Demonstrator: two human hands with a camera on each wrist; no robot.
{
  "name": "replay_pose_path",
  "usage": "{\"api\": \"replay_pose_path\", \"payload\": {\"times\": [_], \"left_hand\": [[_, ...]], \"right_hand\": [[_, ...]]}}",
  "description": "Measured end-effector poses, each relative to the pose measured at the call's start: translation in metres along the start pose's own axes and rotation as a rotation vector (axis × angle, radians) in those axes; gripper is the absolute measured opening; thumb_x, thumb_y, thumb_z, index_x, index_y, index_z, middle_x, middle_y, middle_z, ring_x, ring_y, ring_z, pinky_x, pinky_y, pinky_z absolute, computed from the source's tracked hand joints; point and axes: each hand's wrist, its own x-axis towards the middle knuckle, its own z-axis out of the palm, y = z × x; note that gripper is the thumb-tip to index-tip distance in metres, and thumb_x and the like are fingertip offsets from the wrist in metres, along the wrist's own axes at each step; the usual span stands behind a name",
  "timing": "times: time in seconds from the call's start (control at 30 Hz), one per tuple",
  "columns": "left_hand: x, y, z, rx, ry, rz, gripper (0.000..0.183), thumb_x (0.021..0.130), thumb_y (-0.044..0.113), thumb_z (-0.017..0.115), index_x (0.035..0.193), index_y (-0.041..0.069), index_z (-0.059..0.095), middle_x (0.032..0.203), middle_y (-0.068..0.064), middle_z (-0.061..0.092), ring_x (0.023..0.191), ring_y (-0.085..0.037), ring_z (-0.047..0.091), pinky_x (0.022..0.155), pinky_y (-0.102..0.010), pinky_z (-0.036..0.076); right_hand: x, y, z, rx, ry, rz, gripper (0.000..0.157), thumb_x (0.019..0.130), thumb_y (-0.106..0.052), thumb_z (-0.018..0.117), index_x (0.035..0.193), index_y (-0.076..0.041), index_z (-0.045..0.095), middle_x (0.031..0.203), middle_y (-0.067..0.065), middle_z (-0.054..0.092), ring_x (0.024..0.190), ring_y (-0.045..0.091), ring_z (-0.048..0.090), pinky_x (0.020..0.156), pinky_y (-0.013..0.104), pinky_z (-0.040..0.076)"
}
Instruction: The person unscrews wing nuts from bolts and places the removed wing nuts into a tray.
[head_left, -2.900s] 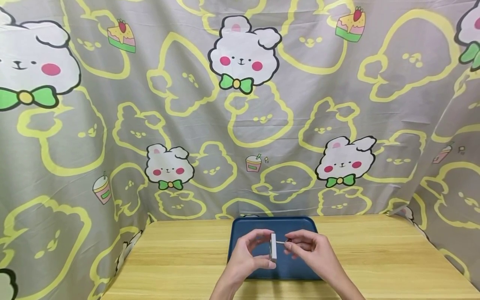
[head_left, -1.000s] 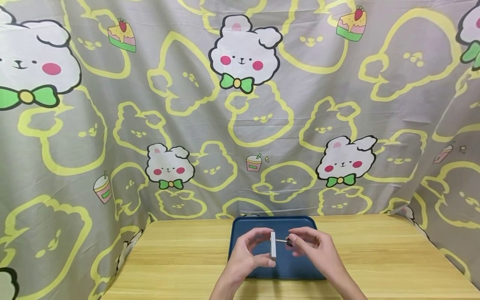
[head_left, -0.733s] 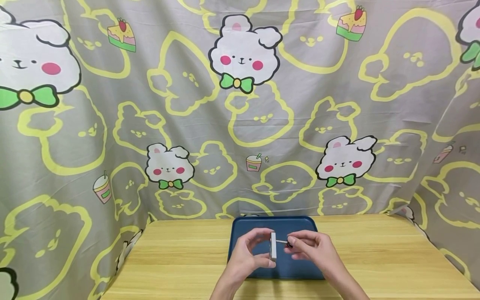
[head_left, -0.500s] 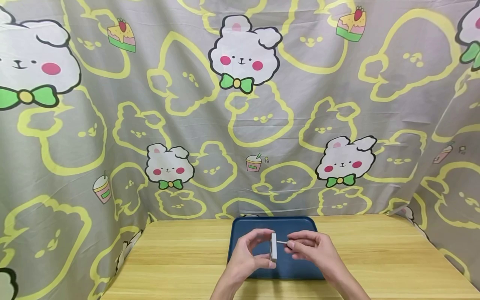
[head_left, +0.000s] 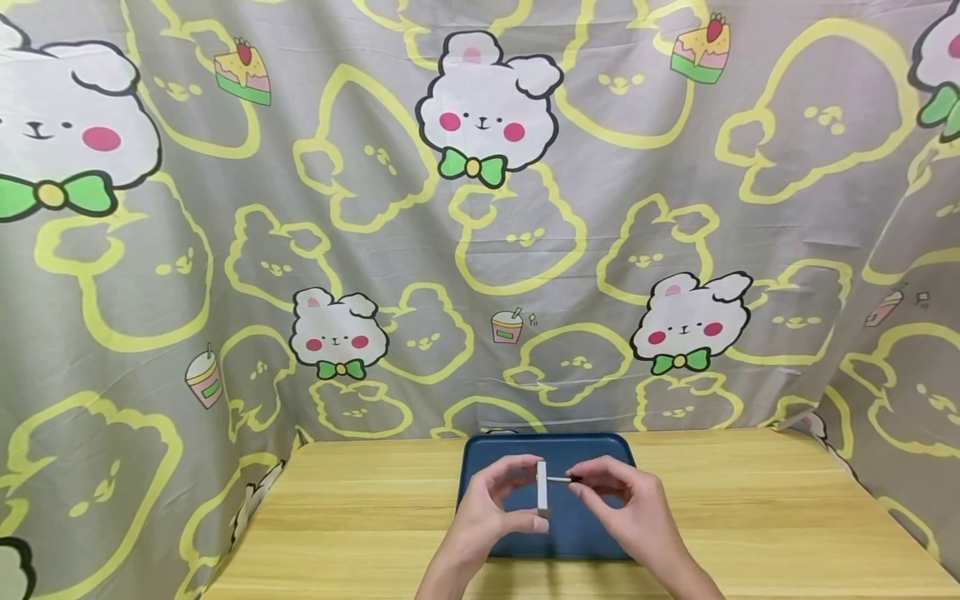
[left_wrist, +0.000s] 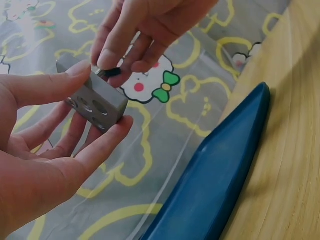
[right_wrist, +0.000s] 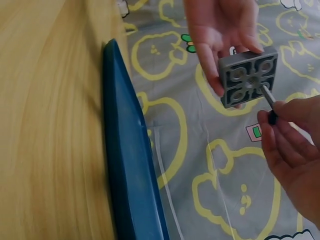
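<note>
My left hand (head_left: 483, 510) grips a small grey square plate (head_left: 542, 490) by its edges, thumb below and fingers above in the head view. In the right wrist view the plate's ribbed face (right_wrist: 240, 82) shows round recesses at the corners and one in the middle; large holes (left_wrist: 101, 108) show on its other side. A silver threaded bolt (right_wrist: 268, 96) with a black head (right_wrist: 272, 118) points at the ribbed face, its tip at the plate near the middle recess. The thumb and fingers of my right hand (head_left: 633, 504) pinch the bolt's black head.
Below both hands a dark blue tray (head_left: 592, 446) with a raised rim lies on the light wooden table (head_left: 360, 500). A grey curtain (head_left: 465, 233) with cartoon bears stands behind the table and along both sides.
My right fingers have shifted around the bolt's head, turning from thumb high to thumb lower. Over the last half second both hands and the plate have moved slightly left and up.
</note>
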Motion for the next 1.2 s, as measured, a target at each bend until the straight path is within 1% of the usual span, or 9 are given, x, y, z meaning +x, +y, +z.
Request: {"api": "replay_pose_path", "payload": {"times": [0.27, 0.4, 0.5, 0.57, 0.7, 0.8, 0.9, 1.1, 1.2], "left_hand": [[0.001, 0.0, -0.002, -0.012, 0.0, -0.001, 0.06, 0.08, -0.003, 0.085, 0.136, 0.003, 0.063, 0.14, -0.015, 0.059, 0.126, -0.03, 0.057, 0.095, -0.032, 0.056], [0.001, 0.0, -0.001, -0.015, 0.003, 0.0, 0.061, 0.079, -0.006, 0.083, 0.135, 0.002, 0.063, 0.141, -0.013, 0.058, 0.125, -0.03, 0.057, 0.095, -0.032, 0.056], [0.002, 0.0, -0.001, -0.018, 0.006, -0.002, 0.061, 0.078, -0.007, 0.083, 0.135, 0.003, 0.064, 0.141, -0.013, 0.058, 0.125, -0.029, 0.057, 0.095, -0.032, 0.056], [0.002, 0.0, -0.001, -0.02, 0.009, -0.005, 0.061, 0.078, -0.007, 0.083, 0.135, 0.003, 0.064, 0.141, -0.012, 0.057, 0.125, -0.029, 0.057, 0.096, -0.034, 0.056], [0.001, -0.001, -0.001, -0.023, 0.015, -0.013, 0.061, 0.078, -0.007, 0.084, 0.135, 0.003, 0.064, 0.141, -0.012, 0.057, 0.125, -0.03, 0.057, 0.098, -0.038, 0.056], [0.001, -0.001, -0.001, -0.025, 0.02, -0.019, 0.061, 0.078, -0.006, 0.084, 0.135, 0.003, 0.063, 0.141, -0.012, 0.058, 0.126, -0.03, 0.057, 0.098, -0.039, 0.056], [0.002, -0.001, -0.002, -0.026, 0.024, -0.019, 0.061, 0.078, -0.007, 0.084, 0.135, 0.002, 0.063, 0.14, -0.012, 0.058, 0.127, -0.029, 0.057, 0.098, -0.036, 0.056], [0.001, 0.0, 0.001, -0.017, 0.017, 0.007, 0.062, 0.078, -0.01, 0.082, 0.135, 0.0, 0.062, 0.14, -0.015, 0.059, 0.128, -0.03, 0.056, 0.096, -0.04, 0.058], [0.001, 0.0, 0.002, -0.006, 0.008, 0.017, 0.061, 0.077, -0.012, 0.081, 0.135, 0.0, 0.062, 0.138, -0.016, 0.059, 0.128, -0.03, 0.056, 0.094, -0.044, 0.059]], "right_hand": [[0.0, 0.004, 0.002, -0.149, 0.021, -0.275, 0.042, 0.077, 0.014, 0.082, 0.099, -0.021, 0.075, 0.102, 0.003, 0.074, 0.092, 0.014, 0.071, 0.079, 0.018, 0.058], [0.0, 0.008, 0.002, -0.163, 0.034, -0.394, 0.028, 0.086, 0.002, 0.08, 0.101, -0.021, 0.075, 0.104, 0.008, 0.073, 0.093, 0.017, 0.07, 0.085, 0.016, 0.056], [0.0, 0.012, 0.002, -0.172, 0.047, -0.438, 0.008, 0.096, -0.017, 0.073, 0.102, -0.022, 0.074, 0.105, 0.007, 0.073, 0.093, 0.019, 0.071, 0.085, 0.016, 0.056], [0.001, 0.014, 0.002, -0.174, 0.054, -0.449, 0.006, 0.098, -0.024, 0.07, 0.102, -0.022, 0.075, 0.106, 0.006, 0.073, 0.093, 0.021, 0.071, 0.085, 0.016, 0.057], [0.001, 0.016, 0.003, -0.184, 0.058, -0.45, 0.013, 0.093, -0.014, 0.077, 0.103, -0.022, 0.075, 0.107, 0.006, 0.073, 0.093, 0.021, 0.071, 0.085, 0.016, 0.056], [0.001, 0.012, 0.004, -0.189, 0.046, -0.4, 0.031, 0.082, -0.002, 0.085, 0.104, -0.021, 0.074, 0.11, 0.004, 0.072, 0.096, 0.021, 0.07, 0.089, 0.016, 0.055], [0.001, 0.007, 0.004, -0.152, 0.02, -0.29, 0.039, 0.079, 0.005, 0.085, 0.107, -0.018, 0.073, 0.114, 0.002, 0.071, 0.101, 0.02, 0.07, 0.09, 0.018, 0.055], [0.001, -0.001, 0.0, 0.024, 0.016, 0.064, 0.019, 0.095, -0.003, 0.072, 0.113, -0.01, 0.072, 0.11, 0.007, 0.072, 0.096, 0.018, 0.073, 0.081, 0.028, 0.062], [0.003, -0.004, -0.003, 0.1, 0.027, 0.273, 0.017, 0.098, -0.012, 0.071, 0.113, -0.004, 0.072, 0.104, 0.011, 0.074, 0.088, 0.019, 0.075, 0.077, 0.03, 0.063]]}}
